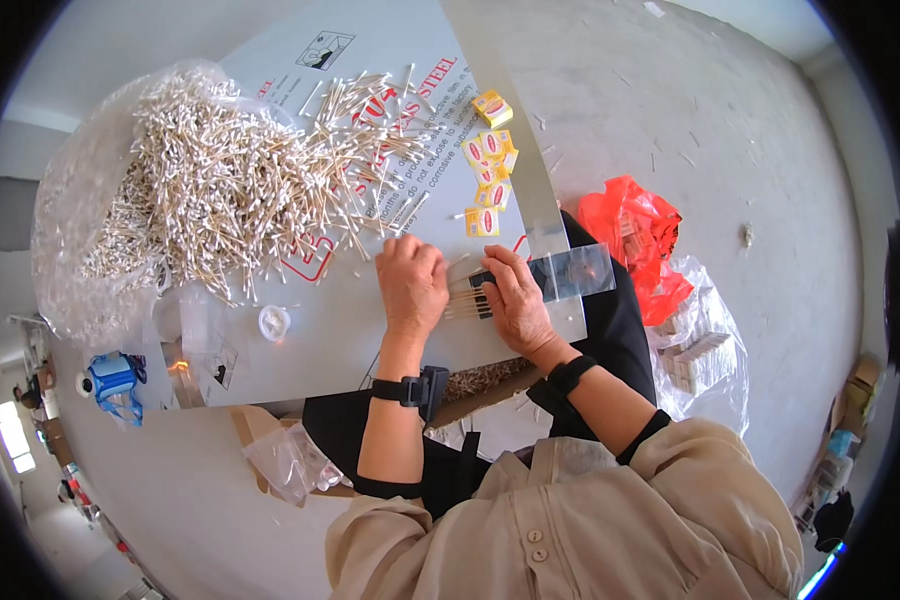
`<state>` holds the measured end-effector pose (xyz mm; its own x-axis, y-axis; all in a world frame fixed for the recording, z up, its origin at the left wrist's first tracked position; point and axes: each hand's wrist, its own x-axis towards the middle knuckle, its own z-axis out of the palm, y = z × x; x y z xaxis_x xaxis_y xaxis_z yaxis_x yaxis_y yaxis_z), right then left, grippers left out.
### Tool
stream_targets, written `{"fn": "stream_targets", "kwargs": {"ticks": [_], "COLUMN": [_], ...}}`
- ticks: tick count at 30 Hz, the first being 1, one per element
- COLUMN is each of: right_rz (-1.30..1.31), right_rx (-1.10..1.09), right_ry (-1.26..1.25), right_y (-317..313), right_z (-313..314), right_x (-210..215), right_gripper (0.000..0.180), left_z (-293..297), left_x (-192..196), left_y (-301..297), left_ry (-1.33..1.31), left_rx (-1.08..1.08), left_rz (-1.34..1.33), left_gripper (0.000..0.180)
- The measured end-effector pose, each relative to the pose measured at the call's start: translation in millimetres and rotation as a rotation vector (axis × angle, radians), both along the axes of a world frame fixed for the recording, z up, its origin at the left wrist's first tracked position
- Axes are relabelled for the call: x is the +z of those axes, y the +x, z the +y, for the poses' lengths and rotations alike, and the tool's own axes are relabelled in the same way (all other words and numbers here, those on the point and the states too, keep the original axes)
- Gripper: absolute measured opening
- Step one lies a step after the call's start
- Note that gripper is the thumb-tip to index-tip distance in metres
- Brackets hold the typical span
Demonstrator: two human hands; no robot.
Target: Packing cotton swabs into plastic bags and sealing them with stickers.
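While a large heap of cotton swabs (220,180) spills from a clear bag at the far left of the table (350,330), the left hand (411,283) presses closed over a small bundle of swabs (463,300). Just beside it, the right hand (515,300) pinches a clear plastic sleeve (573,272) around the bundle's end. Small yellow boxes (490,160) lie beyond.

We look down from a single head-worn fisheye camera, close above the tabletop (370,330); our forearms enter from the lower edge, straight edges bend toward the rim, and floor fills the far right.
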<state>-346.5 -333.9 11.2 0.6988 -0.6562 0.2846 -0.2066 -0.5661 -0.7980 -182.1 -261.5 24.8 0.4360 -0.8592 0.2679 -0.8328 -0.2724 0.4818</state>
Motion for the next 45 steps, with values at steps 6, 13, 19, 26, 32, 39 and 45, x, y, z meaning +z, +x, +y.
{"fn": "stream_targets", "kwargs": {"ticks": [6, 13, 19, 26, 32, 39, 45], "right_rz": [-0.009, -0.001, -0.024, -0.032, -0.017, -0.045, -0.087], "right_rx": [0.011, -0.005, -0.005, 0.004, -0.020, -0.030, -0.054], "right_ry": [-0.001, 0.006, 0.008, -0.007, 0.001, 0.036, 0.048], "right_y": [3, 1, 1, 2, 1, 2, 0], "right_z": [1, -1, -1, 1, -1, 0, -1], "right_x": [2, -3, -3, -2, -3, -3, -7], "right_gripper": [0.035, 0.036, 0.036, 0.035, 0.035, 0.034, 0.029], "left_z": [-30, -13, -36, -61, -15, 6, 11], "left_x": [9, 5, 15, 2, 19, 11, 13], "left_y": [30, 8, 10, 16, 26, 2, -16], "left_ry": [0.035, 0.163, 0.065, 0.065, 0.211, 0.186, 0.021], "left_rx": [0.290, 0.085, -0.032, -0.082, -0.085, -0.054, 0.053], "left_rz": [-0.251, -0.085, -0.007, -0.051, -0.016, 0.053, 0.081], "left_gripper": [0.014, 0.014, 0.015, 0.009, 0.010, 0.010, 0.013]}}
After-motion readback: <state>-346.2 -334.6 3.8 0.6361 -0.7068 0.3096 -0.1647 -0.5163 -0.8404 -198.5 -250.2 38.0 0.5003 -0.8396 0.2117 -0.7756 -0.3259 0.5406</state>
